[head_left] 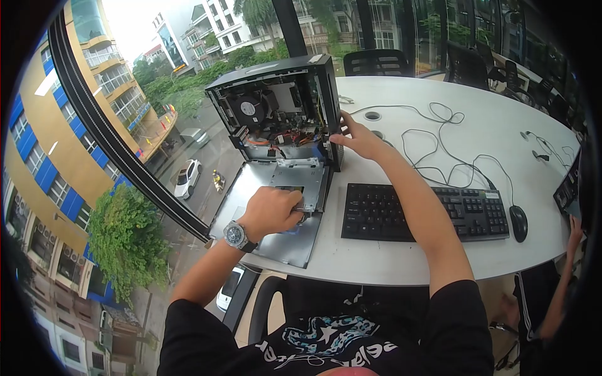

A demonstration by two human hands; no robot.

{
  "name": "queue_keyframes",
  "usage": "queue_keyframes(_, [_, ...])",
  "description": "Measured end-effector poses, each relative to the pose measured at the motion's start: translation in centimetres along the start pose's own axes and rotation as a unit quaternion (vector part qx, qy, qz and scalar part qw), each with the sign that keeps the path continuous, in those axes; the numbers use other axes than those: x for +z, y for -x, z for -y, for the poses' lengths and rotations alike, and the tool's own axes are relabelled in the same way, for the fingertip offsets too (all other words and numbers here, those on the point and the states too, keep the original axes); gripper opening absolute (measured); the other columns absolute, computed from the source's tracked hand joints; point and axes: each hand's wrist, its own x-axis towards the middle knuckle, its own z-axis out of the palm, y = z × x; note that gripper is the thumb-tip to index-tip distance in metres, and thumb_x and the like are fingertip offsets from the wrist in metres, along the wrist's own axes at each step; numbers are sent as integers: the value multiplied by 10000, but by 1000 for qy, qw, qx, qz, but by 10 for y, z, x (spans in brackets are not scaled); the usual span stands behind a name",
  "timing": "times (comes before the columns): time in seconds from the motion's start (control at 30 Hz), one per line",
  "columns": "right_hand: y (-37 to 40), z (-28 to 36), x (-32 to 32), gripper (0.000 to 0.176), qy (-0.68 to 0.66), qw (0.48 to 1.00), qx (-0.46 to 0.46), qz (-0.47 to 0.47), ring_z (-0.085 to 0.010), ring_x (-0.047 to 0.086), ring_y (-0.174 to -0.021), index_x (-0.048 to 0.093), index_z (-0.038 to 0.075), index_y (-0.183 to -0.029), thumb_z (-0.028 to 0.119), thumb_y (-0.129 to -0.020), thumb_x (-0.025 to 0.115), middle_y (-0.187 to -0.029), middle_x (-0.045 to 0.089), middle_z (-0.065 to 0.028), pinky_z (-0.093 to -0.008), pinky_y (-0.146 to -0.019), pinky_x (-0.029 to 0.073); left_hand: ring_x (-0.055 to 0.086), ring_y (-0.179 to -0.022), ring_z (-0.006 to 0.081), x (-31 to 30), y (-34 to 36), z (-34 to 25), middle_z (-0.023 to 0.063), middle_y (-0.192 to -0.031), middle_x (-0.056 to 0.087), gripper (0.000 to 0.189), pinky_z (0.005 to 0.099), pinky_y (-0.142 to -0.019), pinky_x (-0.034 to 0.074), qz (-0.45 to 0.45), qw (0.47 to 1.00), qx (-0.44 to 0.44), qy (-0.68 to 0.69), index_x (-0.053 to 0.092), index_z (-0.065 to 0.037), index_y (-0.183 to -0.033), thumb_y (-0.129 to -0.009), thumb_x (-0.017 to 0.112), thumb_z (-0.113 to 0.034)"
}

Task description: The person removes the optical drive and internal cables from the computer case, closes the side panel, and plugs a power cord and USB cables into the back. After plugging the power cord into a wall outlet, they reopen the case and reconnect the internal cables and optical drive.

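An open black computer case point(325, 100) stands upright at the back left of the white table, with its fan, cables and boards showing. Flat in front of it lies a silver metal panel point(285, 249). Over that panel, my left hand point(273, 212) has its fingers curled down at a small metal part; what the fingertips grip is hidden. A watch is on the left wrist. My right hand point(360, 139) rests against the right front edge of the case, thumb and fingers apart.
A black keyboard point(426, 213) lies right of the panel, partly under my right forearm. Beyond it are a mouse point(518, 224) and loose cables point(439, 141). At far right, another person's hand point(575, 232) touches a dark device point(569, 191). Glass borders the left side; chairs stand behind.
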Motion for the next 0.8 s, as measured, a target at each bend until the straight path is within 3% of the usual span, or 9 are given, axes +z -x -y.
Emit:
queue_keyframes(0.27, [-1,-1,0,1028,0,1000,-8,9,-372,614,-1203,282,29,-1564,643,-860,710,-1371,586,-271,-438,-1035,460,660,-712,335,2,-6,-2,115,-725,665,203,444,-656,506,16,1000,0,25,621,-70,-859,-744,690,-222])
queue_keyframes(0.47, [1,-1,0,1049,0,1000,11,5,-376,612,-1223,254,42,-1586,636,-857,718,-1373,585,-268,-441,-1048,454,654,-896,312,-36,-12,6,104,-905,689,277,421,-802,496,-27,990,112,85,688,-72,-1001,-851,719,-303])
queue_keyframes(0.53, [1,0,1,1027,4,1000,11,-2,-375,627,-1195,259,48,-1585,621,-865,716,-1360,592,-261,-440,-1034,467,673,-856,291,-45,-22,17,103,-893,701,407,402,-810,507,-119,986,68,94,707,-54,-1027,-861,742,-424])
queue_keyframes(0.63, [-2,-3,1,1010,5,1000,21,9,-367,649,-1145,259,38,-1582,598,-875,714,-1353,591,-252,-436,-1004,488,679,-852,295,-55,-62,32,97,-896,702,268,408,-806,524,-175,965,-68,181,689,-59,-999,-922,713,-316])
queue_keyframes(0.7, [-1,0,2,1013,16,1000,15,6,-361,657,-1124,254,24,-1580,592,-878,713,-1350,588,-248,-432,-992,495,666,-822,215,-57,-97,49,103,-928,696,211,330,-730,517,-244,940,-119,207,680,-20,-1016,-933,708,-212])
queue_keyframes(0.73, [0,1,2,1017,20,1000,11,-4,-354,664,-1103,249,10,-1578,586,-880,712,-1348,586,-245,-427,-980,502,666,-822,215,-52,-117,64,103,-928,696,211,330,-730,517,-252,936,-121,212,680,-20,-1016,-933,708,-212])
queue_keyframes(0.8, [-2,-3,2,1035,26,1000,3,0,-339,666,-1091,234,-26,-1572,573,-883,719,-1349,581,-238,-410,-968,507,639,-800,251,-42,-147,84,109,-885,682,175,357,-723,503,-406,899,-60,152,677,-17,-990,-919,705,-174])
